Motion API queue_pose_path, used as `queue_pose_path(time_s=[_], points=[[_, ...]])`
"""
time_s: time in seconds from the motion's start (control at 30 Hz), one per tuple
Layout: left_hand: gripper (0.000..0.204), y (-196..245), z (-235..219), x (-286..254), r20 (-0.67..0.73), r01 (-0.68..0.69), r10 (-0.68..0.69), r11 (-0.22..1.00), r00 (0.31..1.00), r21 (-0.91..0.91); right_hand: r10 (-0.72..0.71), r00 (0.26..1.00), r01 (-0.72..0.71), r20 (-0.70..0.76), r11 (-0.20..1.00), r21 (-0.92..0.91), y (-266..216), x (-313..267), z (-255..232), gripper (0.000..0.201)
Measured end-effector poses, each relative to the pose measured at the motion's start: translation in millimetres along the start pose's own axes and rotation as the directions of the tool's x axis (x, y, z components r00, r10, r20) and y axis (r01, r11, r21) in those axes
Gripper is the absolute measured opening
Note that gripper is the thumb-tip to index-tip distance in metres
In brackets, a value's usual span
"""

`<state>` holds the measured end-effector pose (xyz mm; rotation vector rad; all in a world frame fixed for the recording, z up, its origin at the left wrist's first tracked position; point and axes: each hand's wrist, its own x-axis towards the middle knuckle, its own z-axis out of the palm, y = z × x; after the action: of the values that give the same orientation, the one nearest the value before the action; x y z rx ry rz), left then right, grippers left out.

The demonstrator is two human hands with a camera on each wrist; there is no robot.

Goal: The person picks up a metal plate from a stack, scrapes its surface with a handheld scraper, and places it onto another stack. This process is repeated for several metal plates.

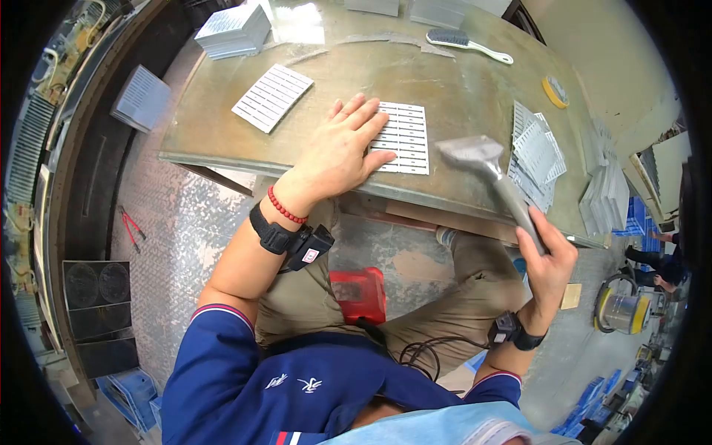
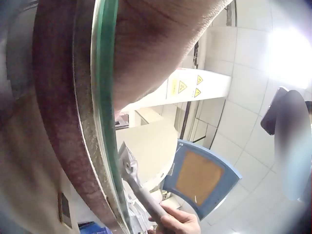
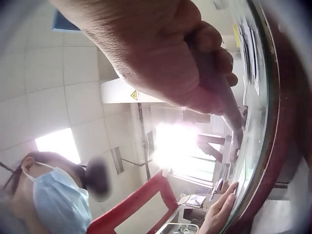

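My left hand (image 1: 337, 152) lies flat with spread fingers, resting on the left part of a white card (image 1: 406, 141) printed with a grid of small black-marked cells, near the desk's front edge. My right hand (image 1: 549, 256) grips the grey handle of a wide-bladed scraper (image 1: 512, 200), its blade pointing left just beyond the card's right edge. The right wrist view shows the right hand (image 3: 161, 58) curled round that handle. In the left wrist view the scraper (image 2: 141, 192) stands out over the glass-topped edge. A second printed card (image 1: 273, 98) sits farther left.
A stack of printed cards (image 1: 233, 33) stands at the back left. Loose printed sheets (image 1: 535, 152) overlap on the right, with a yellow tape roll (image 1: 555, 92) behind them. A white-handled brush (image 1: 471, 44) lies at the back. A red stool (image 1: 360, 293) shows below.
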<state>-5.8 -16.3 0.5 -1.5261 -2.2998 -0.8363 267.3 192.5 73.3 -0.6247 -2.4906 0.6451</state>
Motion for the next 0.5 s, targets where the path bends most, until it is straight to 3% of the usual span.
queue_pose_path(time_s=[0.07, 0.5], points=[[0.054, 1, 1, -2, 0.068, 0.003, -0.006, 0.998, 0.998, 0.057, 0.013, 0.999, -0.014, 0.050, 1.000, 0.021, -2, -8, -9, 0.032], [0.053, 3, 2, -2, 0.059, 0.010, -0.014, 0.998, 0.998, 0.069, -0.152, 0.983, 0.158, 0.102, 0.986, -0.054, -21, -15, -5, 0.033]])
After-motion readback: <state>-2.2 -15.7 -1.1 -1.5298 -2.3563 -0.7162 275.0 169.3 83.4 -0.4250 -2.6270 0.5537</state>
